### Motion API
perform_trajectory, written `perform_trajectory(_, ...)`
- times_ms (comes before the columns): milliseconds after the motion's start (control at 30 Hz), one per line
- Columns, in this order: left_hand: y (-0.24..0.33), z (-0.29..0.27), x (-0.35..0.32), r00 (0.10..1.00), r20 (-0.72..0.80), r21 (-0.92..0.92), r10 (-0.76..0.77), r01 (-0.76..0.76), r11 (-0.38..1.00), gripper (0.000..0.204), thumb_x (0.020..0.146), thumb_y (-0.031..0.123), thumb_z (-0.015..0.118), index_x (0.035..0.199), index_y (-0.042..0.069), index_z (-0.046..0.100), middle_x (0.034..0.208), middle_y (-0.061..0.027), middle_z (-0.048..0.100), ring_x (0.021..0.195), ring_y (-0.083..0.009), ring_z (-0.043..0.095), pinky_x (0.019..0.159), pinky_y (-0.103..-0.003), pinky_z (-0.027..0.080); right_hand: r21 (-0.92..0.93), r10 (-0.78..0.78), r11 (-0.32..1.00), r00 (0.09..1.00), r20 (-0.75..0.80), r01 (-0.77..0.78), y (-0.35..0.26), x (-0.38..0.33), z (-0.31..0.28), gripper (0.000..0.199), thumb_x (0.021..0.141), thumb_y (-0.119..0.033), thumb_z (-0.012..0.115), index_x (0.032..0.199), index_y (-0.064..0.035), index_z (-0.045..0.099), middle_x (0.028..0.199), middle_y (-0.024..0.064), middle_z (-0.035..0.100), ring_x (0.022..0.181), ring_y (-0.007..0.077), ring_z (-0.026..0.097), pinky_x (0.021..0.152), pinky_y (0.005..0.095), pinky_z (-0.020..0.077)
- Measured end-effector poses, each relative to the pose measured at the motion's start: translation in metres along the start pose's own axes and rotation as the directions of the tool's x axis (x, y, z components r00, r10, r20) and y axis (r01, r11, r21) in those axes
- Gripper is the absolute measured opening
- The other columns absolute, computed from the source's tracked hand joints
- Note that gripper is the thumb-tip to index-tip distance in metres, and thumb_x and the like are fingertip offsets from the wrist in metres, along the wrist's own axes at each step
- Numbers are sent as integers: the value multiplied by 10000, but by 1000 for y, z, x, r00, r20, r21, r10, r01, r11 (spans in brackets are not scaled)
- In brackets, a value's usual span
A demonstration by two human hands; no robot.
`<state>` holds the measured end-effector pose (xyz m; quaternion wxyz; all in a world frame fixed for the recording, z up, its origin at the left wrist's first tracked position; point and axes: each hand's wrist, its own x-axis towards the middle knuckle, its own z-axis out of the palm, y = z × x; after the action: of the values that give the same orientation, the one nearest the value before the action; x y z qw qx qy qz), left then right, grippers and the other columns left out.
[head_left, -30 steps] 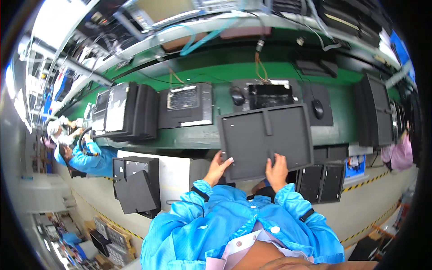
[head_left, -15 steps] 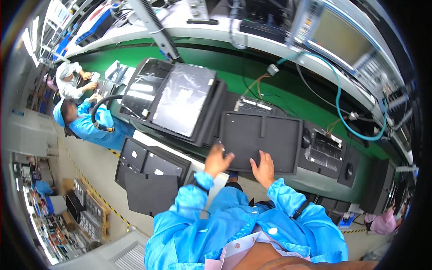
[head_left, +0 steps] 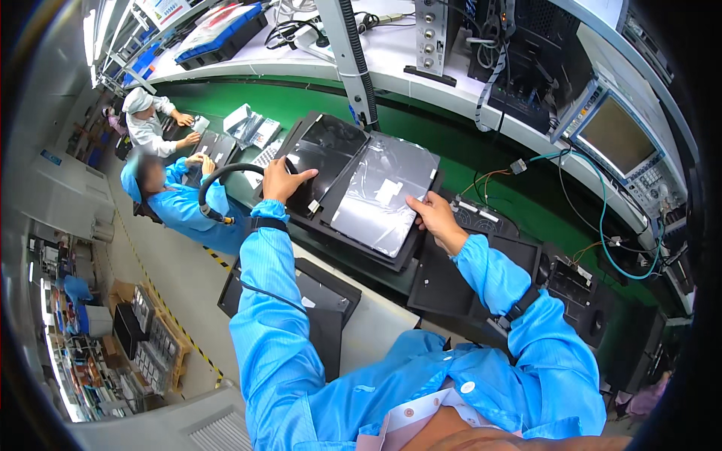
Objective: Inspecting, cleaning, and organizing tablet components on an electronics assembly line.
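My left hand [head_left: 283, 180] grips the left edge of a dark glossy panel [head_left: 325, 150] on top of a stack of black trays [head_left: 353, 244] on the green belt. My right hand [head_left: 432, 216] pinches the right edge of a shiny panel in clear film [head_left: 383, 197] lying beside the dark one on the same stack. Both arms wear blue sleeves with black wrist straps.
A black back cover [head_left: 444, 286] lies on the belt under my right forearm, more black covers [head_left: 316, 308] stand lower left. A grey post [head_left: 350, 60] rises behind the stack. Test instruments [head_left: 617, 135] and cables sit at right. Two other seated people [head_left: 173, 199] work at left.
My view has swung left and both hands left the black back cover; they now hold the edges of the panels on the tray stack, which is nearer the middle.
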<state>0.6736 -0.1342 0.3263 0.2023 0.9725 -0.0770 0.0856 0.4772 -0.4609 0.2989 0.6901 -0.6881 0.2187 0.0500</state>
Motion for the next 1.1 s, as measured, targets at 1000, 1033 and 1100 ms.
perform_trajectory(1000,166,223,-361,844,519,-778,-135,532,332,282,931,109,688,1156,-30,590,1078,-79,681,978,-136,619,867,-270,477,290,260,944,892,-370,-156,276,-154,-303,610,1005,-326,576,1428,71,390,1360,204,548,1245,254,527,1036,339,407)
perform_trajectory(1033,155,241,-360,840,528,-756,-129,533,380,304,933,115,684,1168,-46,579,1111,-98,672,1011,-148,614,888,-275,474,269,255,949,900,-353,-164,260,-160,-300,568,1012,-311,565,1413,61,413,1312,198,586,1194,244,562,998,332,435)
perform_trajectory(1100,122,281,-358,846,512,-726,-147,518,453,333,940,119,674,1205,-52,565,1151,-117,659,1052,-147,600,899,-287,467,157,208,975,908,-365,-160,293,-146,-292,463,1017,-285,556,1340,38,477,1205,154,639,1102,202,591,920,339,464)
